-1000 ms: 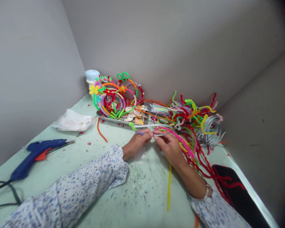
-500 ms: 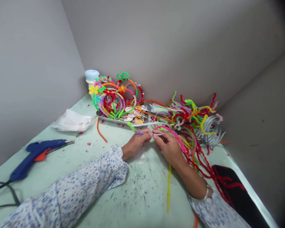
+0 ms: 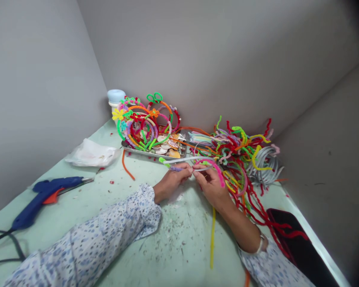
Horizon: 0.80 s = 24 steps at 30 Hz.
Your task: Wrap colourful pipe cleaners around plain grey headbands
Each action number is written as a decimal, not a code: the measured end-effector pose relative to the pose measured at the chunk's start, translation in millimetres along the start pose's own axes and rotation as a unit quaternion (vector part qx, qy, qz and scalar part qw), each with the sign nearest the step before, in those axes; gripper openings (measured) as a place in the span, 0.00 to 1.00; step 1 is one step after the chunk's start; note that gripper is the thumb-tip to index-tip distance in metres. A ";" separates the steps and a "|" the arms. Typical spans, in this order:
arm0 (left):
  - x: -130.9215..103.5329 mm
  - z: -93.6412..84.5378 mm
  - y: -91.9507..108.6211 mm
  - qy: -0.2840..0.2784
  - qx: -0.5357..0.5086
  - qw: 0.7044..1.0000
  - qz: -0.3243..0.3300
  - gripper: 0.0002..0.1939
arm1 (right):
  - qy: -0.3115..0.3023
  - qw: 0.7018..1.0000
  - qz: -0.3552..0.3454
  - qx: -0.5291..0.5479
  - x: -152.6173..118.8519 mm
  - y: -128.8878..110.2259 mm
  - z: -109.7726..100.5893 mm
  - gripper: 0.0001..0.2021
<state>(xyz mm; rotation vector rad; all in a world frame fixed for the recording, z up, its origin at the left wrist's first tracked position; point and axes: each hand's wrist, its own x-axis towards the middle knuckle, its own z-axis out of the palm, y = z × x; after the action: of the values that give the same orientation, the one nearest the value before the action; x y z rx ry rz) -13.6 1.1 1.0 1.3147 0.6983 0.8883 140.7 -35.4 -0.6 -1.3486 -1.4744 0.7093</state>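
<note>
My left hand is closed around a white headband, on the stretch wrapped in lilac and green fuzzy stem. My right hand pinches at the same band, its fingertips close to those of my left. A pink pipe cleaner curves over the back of my right hand; its near end lies hidden between the fingers. Behind the hands, finished-looking colourful hoops with flowers stand on a metal tray that holds flat round pieces.
A blue glue gun with a cable lies left, near a white plastic bag. Tangled pipe cleaners, grey bands and a dark phone are at right. A yellow strip lies near my right forearm.
The pink pipe cleaner's free end has moved up and left, nearer my right hand. The headband has shifted slightly; both hands stay almost in place.
</note>
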 end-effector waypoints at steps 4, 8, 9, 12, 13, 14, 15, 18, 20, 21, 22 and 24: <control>0.2 -0.1 0.9 -0.005 -0.001 1.000 -0.010 0.15 | -0.002 1.000 -0.008 -0.002 -0.5 0.7 -0.2 0.15; 0.3 -0.3 1.3 -0.003 -0.013 1.000 -0.012 0.15 | -0.011 1.000 0.000 0.007 -0.1 -0.2 -1.0 0.16; 0.3 -0.2 1.2 -0.002 -0.016 1.000 -0.012 0.15 | -0.011 1.000 0.002 0.009 0.0 -0.1 -1.2 0.15; 0.4 0.2 0.8 -0.001 -0.022 1.000 -0.011 0.14 | -0.010 1.000 -0.006 0.001 0.0 1.5 -1.7 0.15; 0.4 0.5 0.8 -0.001 -0.022 1.000 -0.010 0.14 | -0.010 1.000 -0.014 -0.007 -0.1 2.4 -1.8 0.15; 0.3 0.8 0.7 -0.001 -0.022 1.000 -0.009 0.15 | -0.011 1.000 -0.023 -0.016 -0.2 3.4 -1.8 0.15; 0.3 1.1 0.7 -0.004 -0.024 1.000 -0.009 0.14 | -0.012 0.999 -0.031 -0.027 -0.3 4.3 -1.9 0.16; 0.0 1.3 0.5 -0.019 -0.027 0.999 -0.003 0.14 | -0.004 0.998 -0.047 -0.052 -0.2 6.6 -2.1 0.16; 0.0 1.0 0.2 -0.026 -0.027 0.999 -0.002 0.14 | 0.002 0.997 -0.053 -0.058 0.3 8.1 -2.2 0.15; 0.0 0.9 0.0 -0.027 -0.028 0.999 -0.005 0.13 | 0.004 0.997 -0.052 -0.057 0.7 8.9 -2.2 0.14; 0.1 0.9 0.0 -0.026 -0.030 0.999 -0.010 0.13 | 0.005 0.997 -0.050 -0.053 1.1 9.7 -2.3 0.14; 0.1 1.1 0.6 -0.027 -0.034 0.999 -0.016 0.12 | 0.005 0.998 -0.040 -0.039 1.7 10.8 -2.4 0.15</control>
<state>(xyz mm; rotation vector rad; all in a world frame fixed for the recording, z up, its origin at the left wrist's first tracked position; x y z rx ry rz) -12.7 0.6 1.7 1.2584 0.6407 0.8413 147.3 -32.0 -9.0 -1.3426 -1.5533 0.5982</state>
